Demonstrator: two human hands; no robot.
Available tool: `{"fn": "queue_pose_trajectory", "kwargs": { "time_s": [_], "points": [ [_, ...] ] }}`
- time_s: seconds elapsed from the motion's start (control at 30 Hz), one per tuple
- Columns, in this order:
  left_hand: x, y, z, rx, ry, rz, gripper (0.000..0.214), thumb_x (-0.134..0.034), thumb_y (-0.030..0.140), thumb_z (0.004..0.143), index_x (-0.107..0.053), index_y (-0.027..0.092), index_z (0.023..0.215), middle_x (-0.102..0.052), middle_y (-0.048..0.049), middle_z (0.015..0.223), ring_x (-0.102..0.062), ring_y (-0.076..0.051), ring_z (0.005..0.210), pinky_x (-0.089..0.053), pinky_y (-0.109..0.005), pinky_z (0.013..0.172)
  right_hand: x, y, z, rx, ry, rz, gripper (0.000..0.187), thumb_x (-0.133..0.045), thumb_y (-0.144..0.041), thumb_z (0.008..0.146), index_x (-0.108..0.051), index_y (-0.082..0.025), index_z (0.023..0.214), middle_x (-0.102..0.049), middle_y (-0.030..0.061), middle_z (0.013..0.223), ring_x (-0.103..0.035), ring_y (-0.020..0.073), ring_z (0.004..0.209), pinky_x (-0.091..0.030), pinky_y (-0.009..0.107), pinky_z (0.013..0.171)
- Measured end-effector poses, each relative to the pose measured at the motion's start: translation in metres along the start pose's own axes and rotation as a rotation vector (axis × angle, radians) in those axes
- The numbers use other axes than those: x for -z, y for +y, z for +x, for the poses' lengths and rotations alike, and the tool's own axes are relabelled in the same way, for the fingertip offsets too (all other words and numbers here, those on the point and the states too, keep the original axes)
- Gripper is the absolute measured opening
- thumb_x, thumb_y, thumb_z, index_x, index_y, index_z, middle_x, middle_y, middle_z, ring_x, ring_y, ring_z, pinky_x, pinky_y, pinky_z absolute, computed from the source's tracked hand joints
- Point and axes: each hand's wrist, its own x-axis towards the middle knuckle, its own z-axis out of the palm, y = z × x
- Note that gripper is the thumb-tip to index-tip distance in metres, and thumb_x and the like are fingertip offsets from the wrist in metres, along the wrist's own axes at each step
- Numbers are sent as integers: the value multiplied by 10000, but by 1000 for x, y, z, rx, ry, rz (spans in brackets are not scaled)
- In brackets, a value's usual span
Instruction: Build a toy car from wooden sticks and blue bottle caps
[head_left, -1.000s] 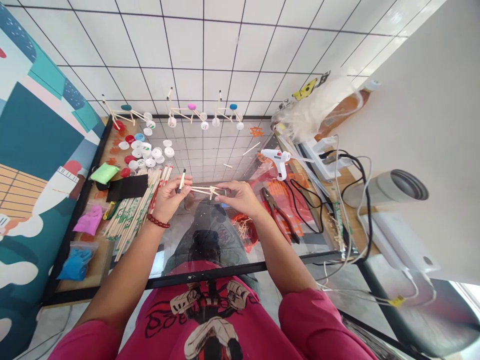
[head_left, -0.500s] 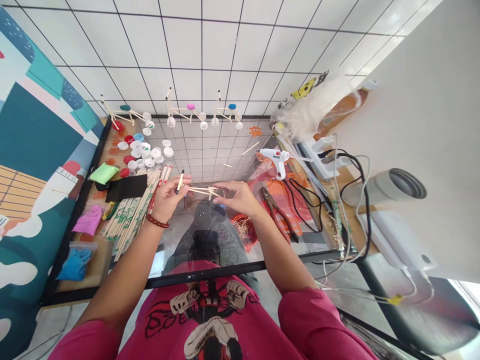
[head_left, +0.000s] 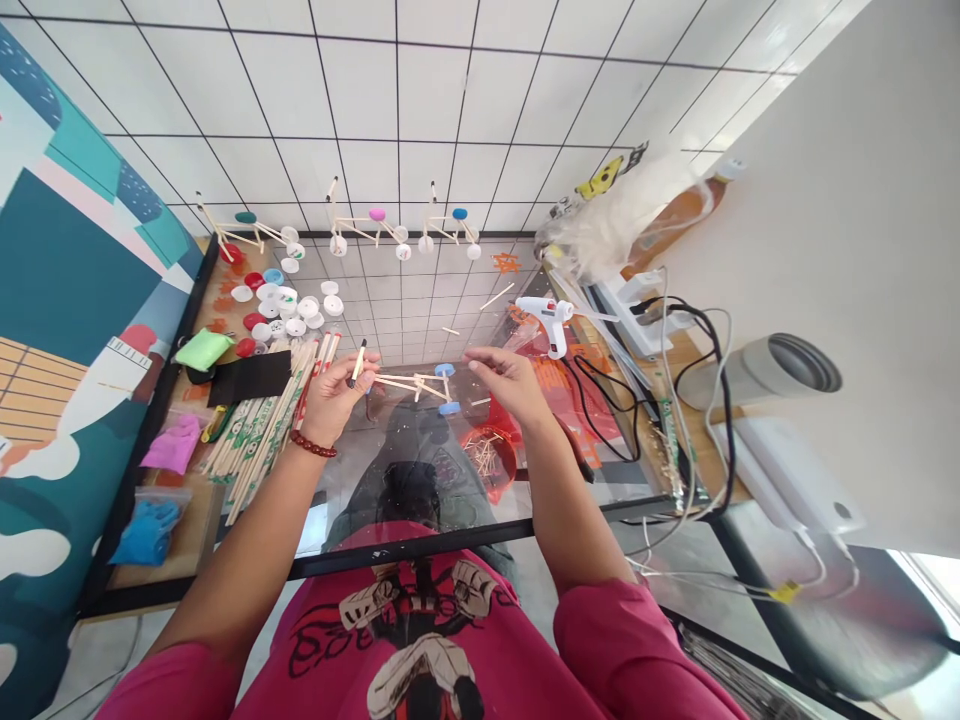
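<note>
Pinched in my left hand is one end of a small stick-built tricycle model, held level above the glass table. Its near end has a black-tipped handlebar stick rising by my fingers. On the far end two blue bottle caps serve as wheels on a short cross stick. My right hand hovers just right of those wheels, apart from them, fingers stretched and holding nothing. Part of the pliers is hidden behind my right forearm.
Finished models line the back edge. Loose bottle caps and chopsticks lie at left with clay bags. To the right are a white glue gun, its black cable and a red container of stick pieces.
My right hand has let go of the model and moved right, uncovering its blue cap wheels. My left hand keeps its pinch in nearly the same place.
</note>
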Motion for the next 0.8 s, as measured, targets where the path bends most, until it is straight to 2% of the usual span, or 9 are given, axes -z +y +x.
{"fn": "queue_pose_trajectory", "kwargs": {
  "time_s": [0.07, 0.1, 0.23, 0.33, 0.43, 0.5, 0.57, 0.7, 0.8],
  "points": [
    [0, -1, 0, 2, 8, -5, 297, -797, 507, 781, -790, 224, 873, -771, -117, 1124, -690, -290, 1118, -579, -432, 889, 2, -6, -4, 51, 68, -32, 263, -728, -443, 827, -782, -198, 906, -785, 51, 851, -690, 193, 747, -561, 348, 762],
    [-1, -1, 0, 2, 12, -9, 295, -798, 505, 779, -788, 225, 869, -773, -116, 1119, -690, -287, 1115, -577, -432, 894, 3, -10, -6, 101, 150, -50, 246, -731, -443, 837, -761, -201, 861, -760, 44, 822, -663, 184, 725, -547, 340, 744],
    [-2, -1, 1, -1, 33, -29, 284, -826, 485, 750, -778, 216, 828, -782, -114, 1084, -699, -275, 1084, -565, -422, 904, 12, -21, -12, 302, 610, -102, 315, -714, -478, 878, -607, -217, 738, -627, 7, 778, -566, 156, 719, -507, 328, 754],
    [-2, -2, 0, 8, 47, -48, 276, -840, 468, 732, -779, 212, 815, -785, -115, 1080, -698, -278, 1086, -561, -408, 888, 24, -14, -12, 248, 771, -166, 328, -722, -498, 848, -565, -217, 785, -571, -8, 803, -533, 155, 741, -501, 340, 780],
    [-2, -3, 0, 25, 44, -54, 261, -835, 456, 736, -785, 214, 820, -785, -115, 1092, -695, -280, 1085, -559, -403, 871, 41, 0, -8, 76, 894, -186, 414, -752, -485, 776, -580, -193, 1013, -582, 56, 1022, -562, 191, 875, -518, 393, 854],
    [-2, -3, 0, 34, 45, -58, 247, -833, 445, 740, -785, 217, 822, -784, -112, 1101, -695, -276, 1078, -557, -403, 873, 53, 8, -3, -11, 886, -211, 603, -796, -468, 698, -558, -160, 1158, -563, 119, 1174, -574, 240, 1011, -513, 444, 931],
    [-2, -3, 0, 30, 45, -63, 232, -833, 435, 741, -783, 221, 815, -785, -106, 1096, -695, -272, 1081, -553, -410, 897, 63, 16, 7, -50, 804, -256, 729, -829, -449, 631, -546, -141, 1227, -563, 148, 1243, -569, 281, 1111, -491, 483, 994],
    [-2, -2, 0, 9, 41, -57, 239, -833, 444, 741, -780, 221, 808, -789, -106, 1076, -692, -277, 1110, -537, -436, 963, 75, 27, 35, -77, 528, -274, 703, -822, -449, 625, -591, -140, 1213, -664, 130, 1161, -619, 298, 1078, -507, 487, 963],
    [-2, -3, 0, 20, 41, -57, 263, -830, 464, 745, -777, 217, 819, -784, -113, 1110, -693, -281, 1121, -537, -452, 979, 80, 33, 55, -100, 419, -308, 599, -786, -456, 665, -659, -135, 1154, -725, 130, 1095, -653, 318, 1074, -516, 478, 943]
  ]
}}
